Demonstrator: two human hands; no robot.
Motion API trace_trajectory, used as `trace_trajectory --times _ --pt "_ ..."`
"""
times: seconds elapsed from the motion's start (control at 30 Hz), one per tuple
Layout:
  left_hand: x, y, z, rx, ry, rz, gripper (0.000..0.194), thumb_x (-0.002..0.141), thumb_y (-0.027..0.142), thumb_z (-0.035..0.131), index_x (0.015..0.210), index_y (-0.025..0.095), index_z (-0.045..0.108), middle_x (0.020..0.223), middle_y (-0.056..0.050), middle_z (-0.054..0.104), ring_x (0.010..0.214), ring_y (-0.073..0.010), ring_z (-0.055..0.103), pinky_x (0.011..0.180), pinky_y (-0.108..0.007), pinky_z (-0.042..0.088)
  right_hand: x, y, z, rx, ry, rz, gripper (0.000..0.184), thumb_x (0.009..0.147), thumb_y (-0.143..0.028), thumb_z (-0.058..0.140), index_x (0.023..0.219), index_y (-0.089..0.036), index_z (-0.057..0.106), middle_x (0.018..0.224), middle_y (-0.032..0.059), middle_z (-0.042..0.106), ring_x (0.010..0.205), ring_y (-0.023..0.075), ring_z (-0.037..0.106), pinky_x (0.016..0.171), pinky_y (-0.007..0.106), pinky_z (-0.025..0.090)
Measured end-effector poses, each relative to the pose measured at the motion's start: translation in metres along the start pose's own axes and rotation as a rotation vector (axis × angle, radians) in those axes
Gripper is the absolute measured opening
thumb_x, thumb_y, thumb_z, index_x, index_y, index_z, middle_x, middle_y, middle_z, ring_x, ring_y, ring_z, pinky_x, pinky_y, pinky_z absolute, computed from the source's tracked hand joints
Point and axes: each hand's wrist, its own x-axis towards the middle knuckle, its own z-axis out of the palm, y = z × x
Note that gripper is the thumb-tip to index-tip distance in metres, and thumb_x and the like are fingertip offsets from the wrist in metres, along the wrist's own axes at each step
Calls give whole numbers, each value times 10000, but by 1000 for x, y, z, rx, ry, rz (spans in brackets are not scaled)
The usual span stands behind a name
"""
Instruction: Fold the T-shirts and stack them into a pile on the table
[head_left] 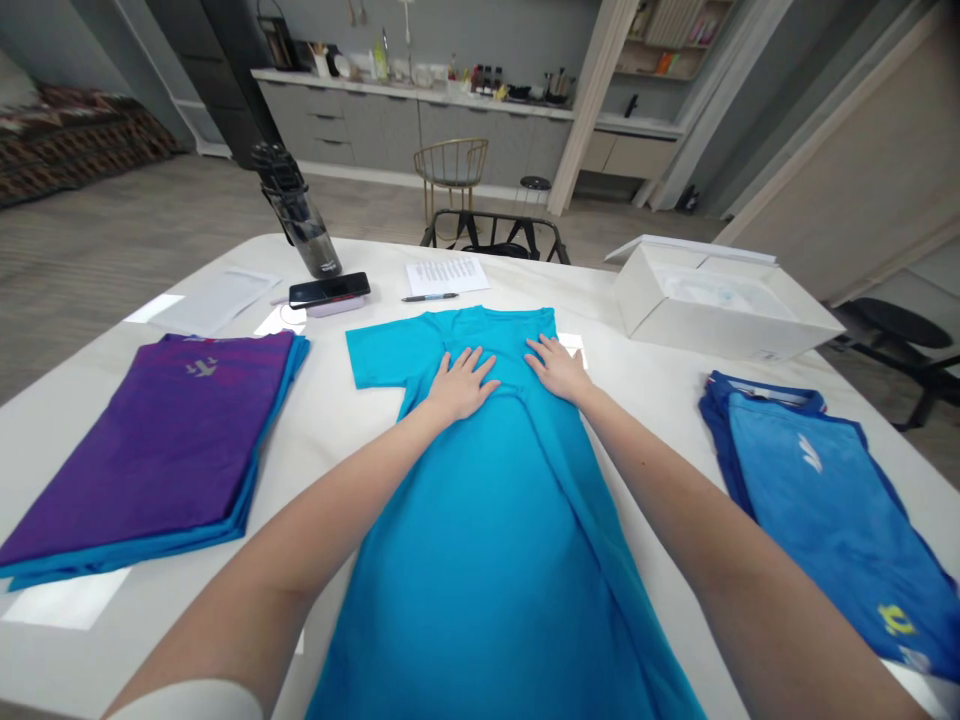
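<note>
A turquoise T-shirt lies spread on the white table in front of me, its neck end pointing away. Its left sleeve sticks out flat, while the right side is folded inward in a long strip. My left hand rests on the upper part of the shirt with fingers spread. My right hand presses near the folded right shoulder, fingers also apart. Small wrinkles run in the cloth between the two hands. Neither hand grips the fabric.
Folded shirts, purple on top, are stacked at left; folded blue shirts lie at right. Along the far side are a water bottle, phone, pen, printed sheet and open white box. A chair stands beyond.
</note>
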Motion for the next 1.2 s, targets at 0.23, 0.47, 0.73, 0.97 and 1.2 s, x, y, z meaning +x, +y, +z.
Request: trace_trajectory --times 0.23,0.47,0.73,0.97,1.2 --pt "-1 -6 9 45 28 7 659 1048 612 206 1629 329 336 1724 -29 229 1598 -281 182 1286 -582 95 -38 6 12 10 0 124 648 1073 -589 218 1649 -303 294 1724 73 219 1572 352 207 1209 727 149" --pt "-1 -6 10 48 36 17 656 1053 586 193 1632 311 331 1723 -46 236 1596 -278 188 1279 -589 106 -110 -2 6 74 83 17 547 1071 -553 319 1529 -320 507 1688 83 320 1530 380 282 1156 761 237" --pt "-10 4 7 116 165 100 557 1069 424 291 1552 221 478 1657 -138 377 1548 -331 284 1247 -654 106 -213 -29 0 34 172 -178 430 1003 -547 560 1292 -265 707 1312 147 612 1228 328 539 1092 517 351" --pt "-53 57 12 144 227 468 420 1051 218 354 1370 192 626 1392 -149 623 1286 -298 547 1118 -489 356 -249 -38 -12 75 65 -182 312 1014 -389 605 1262 -222 690 1134 103 684 1038 255 638 895 361 412" --pt "-111 115 21 62 92 656 289 1035 289 495 1272 227 650 1241 -96 646 1119 -256 588 906 -388 436 -292 -28 -29 153 29 -153 253 935 -316 698 1172 -231 672 1035 42 691 832 191 638 732 282 411"
